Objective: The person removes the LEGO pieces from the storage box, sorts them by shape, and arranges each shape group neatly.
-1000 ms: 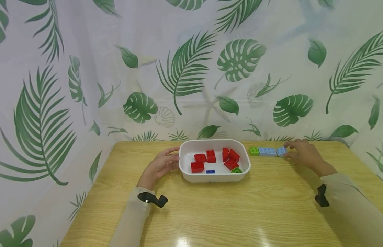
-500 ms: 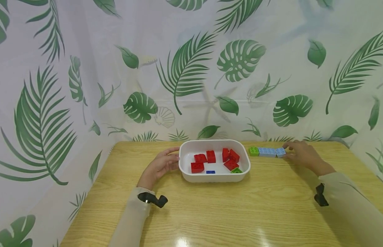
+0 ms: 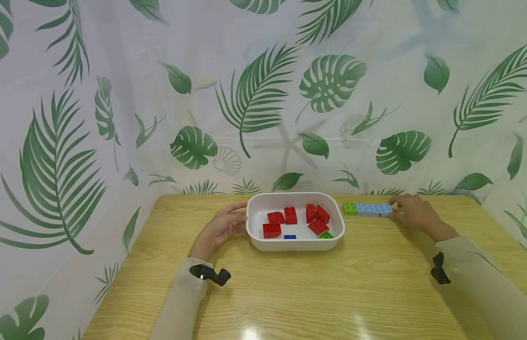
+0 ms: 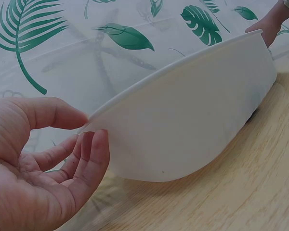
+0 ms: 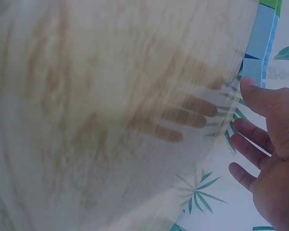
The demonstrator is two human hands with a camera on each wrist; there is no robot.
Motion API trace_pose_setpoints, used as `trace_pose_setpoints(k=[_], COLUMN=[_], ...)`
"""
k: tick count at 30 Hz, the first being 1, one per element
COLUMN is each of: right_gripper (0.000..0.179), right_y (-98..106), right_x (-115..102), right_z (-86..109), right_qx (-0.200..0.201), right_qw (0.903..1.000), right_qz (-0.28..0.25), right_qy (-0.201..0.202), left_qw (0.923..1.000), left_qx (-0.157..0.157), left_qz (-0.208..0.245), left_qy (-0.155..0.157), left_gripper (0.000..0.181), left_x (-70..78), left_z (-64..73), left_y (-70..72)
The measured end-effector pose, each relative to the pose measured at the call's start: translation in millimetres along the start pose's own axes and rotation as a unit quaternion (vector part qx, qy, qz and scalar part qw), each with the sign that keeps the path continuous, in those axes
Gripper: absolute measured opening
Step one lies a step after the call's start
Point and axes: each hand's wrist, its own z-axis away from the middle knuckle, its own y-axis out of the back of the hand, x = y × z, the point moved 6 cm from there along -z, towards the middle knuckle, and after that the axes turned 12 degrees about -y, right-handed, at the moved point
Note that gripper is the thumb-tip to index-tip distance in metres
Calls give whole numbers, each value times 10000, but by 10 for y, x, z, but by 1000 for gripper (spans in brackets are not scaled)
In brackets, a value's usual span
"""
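Note:
A white plastic bin [image 3: 295,245] stands on the table, holding several red toy building bricks [image 3: 272,230], a dark blue one [image 3: 290,237] and a green one [image 3: 325,234]. At its left end my left hand [image 3: 218,229] holds the rim; in the left wrist view, thumb and curled fingertips meet the end wall [image 4: 183,110]. Right of the bin lies a row: a green brick [image 3: 349,208], a longer light blue brick [image 3: 367,209] and a short light blue brick [image 3: 385,210]. My right hand [image 3: 418,217] pinches this short brick at the row's right end, thumb nearest me.
The wood-grain table [image 3: 289,293] extends toward me. Close behind the bin and the brick row hangs a white leaf-print curtain [image 3: 263,118]. Black wrist cameras sit on both light sleeves [image 3: 480,271].
The short light blue brick, tilted beside the longer one before, has turned straight and moved flush into the row. My right hand shifted slightly with it; my left hand stays at the bin.

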Motion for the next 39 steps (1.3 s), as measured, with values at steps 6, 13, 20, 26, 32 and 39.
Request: trace_pose_setpoints(k=[6,13,20,26,32,39], right_gripper=[38,42,45,46,46,45], right_y=[-9,-6,4,16,60,245], right_x=[-5,1,20,9,-63,-422], right_z=[11,19,19,14,-6,-7], right_qx=[6,-10,-69,-58,-2,271], right_qw=[10000,9999,9999,9999,9999,9978], right_qz=[-53,-102,-144,-132,-165,-401], right_qy=[16,24,-17,46,7,449], left_qw=[10000,10000,10000,10000,10000,10000], left_qx=[10,95,81,15,38,36], left_qz=[-19,-23,11,-38,-41,-47], left_qy=[-1,9,4,-29,14,-26], left_gripper=[55,53,53,53,54,54], left_x=[5,2,2,0,-2,6], left_z=[4,5,-2,4,10,16], left_y=[-5,4,-2,-4,-10,-9])
